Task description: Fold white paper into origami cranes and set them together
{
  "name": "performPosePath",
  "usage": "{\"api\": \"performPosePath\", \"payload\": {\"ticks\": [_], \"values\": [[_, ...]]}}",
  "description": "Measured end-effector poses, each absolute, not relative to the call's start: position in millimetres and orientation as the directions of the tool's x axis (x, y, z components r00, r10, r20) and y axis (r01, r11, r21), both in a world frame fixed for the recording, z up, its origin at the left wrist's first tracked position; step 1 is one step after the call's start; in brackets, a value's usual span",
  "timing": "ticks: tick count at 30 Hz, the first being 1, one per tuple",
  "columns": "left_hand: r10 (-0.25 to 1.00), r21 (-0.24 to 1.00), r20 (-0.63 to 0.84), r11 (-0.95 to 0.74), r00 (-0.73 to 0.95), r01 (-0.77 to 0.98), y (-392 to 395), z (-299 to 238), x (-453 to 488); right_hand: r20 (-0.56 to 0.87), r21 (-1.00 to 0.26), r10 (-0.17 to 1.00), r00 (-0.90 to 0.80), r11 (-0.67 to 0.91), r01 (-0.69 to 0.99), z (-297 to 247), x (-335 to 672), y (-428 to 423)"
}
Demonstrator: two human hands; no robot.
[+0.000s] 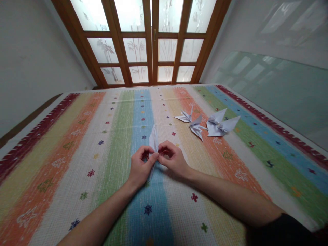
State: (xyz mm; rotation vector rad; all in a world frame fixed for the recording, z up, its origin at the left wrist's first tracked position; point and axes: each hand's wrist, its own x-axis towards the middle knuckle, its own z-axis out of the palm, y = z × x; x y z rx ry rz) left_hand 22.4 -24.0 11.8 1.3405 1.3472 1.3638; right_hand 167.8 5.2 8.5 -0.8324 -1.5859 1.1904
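Note:
A slim piece of folded white paper [153,136] stands between my two hands over the blue stripe of the cloth, its pointed end away from me. My left hand [143,162] pinches it from the left with thumb and forefinger. From the right, my right hand [173,158] pinches at the same spot, fingertips almost meeting the left thumb. A lower part of the paper shows beneath my left hand; its middle is hidden by the fingers. Folded white paper cranes lie beyond my right hand: a larger crane [222,123] and smaller ones, one crane [197,127] and another crane [186,116].
A striped, patterned tablecloth [115,191] covers the table. Wooden doors with frosted panes [138,48] stand at the far edge. A pale glass panel [276,89] leans along the right wall, and a plain wall [38,44] rises on the left.

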Motion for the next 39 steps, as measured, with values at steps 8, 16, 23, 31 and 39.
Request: {"api": "performPosePath", "payload": {"ticks": [8, 16, 23, 31, 39], "values": [[0.965, 0.960, 0.226, -0.196, -0.136, 0.202, -25.8, 14.4, 22.8, 0.311, -0.947, 0.910, -0.273, 0.322, -0.005, 10.8, 165.1, 1.0], [0.928, 0.892, 0.343, -0.273, -0.146, 0.360, -28.4, 9.3, 21.7, 0.261, -0.965, 0.941, -0.218, 0.262, -0.024, 9.9, 164.6, -1.9], [0.938, 0.904, 0.323, -0.268, -0.122, 0.333, -27.3, 2.7, 21.9, 0.177, -0.981, 0.979, -0.106, 0.167, -0.099, 6.7, 159.4, -4.6], [0.947, 0.929, 0.311, -0.286, -0.078, 0.236, -28.0, 0.5, 20.8, 0.146, -0.958, 0.977, -0.156, 0.100, -0.269, -1.2, 159.8, 0.3], [0.977, 0.981, 0.194, -0.193, -0.090, 0.028, -25.8, 5.7, 23.6, 0.074, -0.936, 0.965, -0.250, -0.020, -0.353, -2.1, 156.7, -0.9]]}}
